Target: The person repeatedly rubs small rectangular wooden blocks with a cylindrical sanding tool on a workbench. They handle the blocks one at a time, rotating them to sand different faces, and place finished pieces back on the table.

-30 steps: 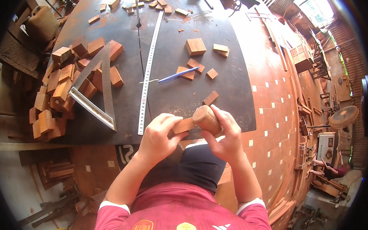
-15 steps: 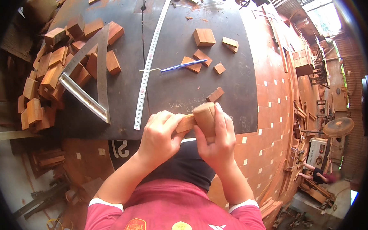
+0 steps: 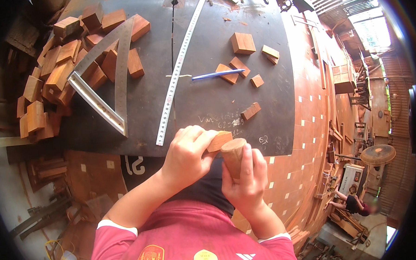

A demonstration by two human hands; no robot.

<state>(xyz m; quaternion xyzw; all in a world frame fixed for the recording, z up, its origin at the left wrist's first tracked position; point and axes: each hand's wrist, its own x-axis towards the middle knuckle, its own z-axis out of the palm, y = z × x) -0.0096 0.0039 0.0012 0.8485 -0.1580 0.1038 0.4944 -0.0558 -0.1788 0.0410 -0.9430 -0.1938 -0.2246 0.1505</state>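
While the left hand [image 3: 187,154] grips a small wooden block [image 3: 219,140], the right hand [image 3: 245,179] clasps what seems a round wooden piece [image 3: 233,155].

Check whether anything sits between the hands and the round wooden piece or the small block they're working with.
Nothing visible does. The right hand is wrapped around the round wooden piece, and the left hand presses the small wooden block against its top. The steel ruler lies farther off on the dark tabletop.
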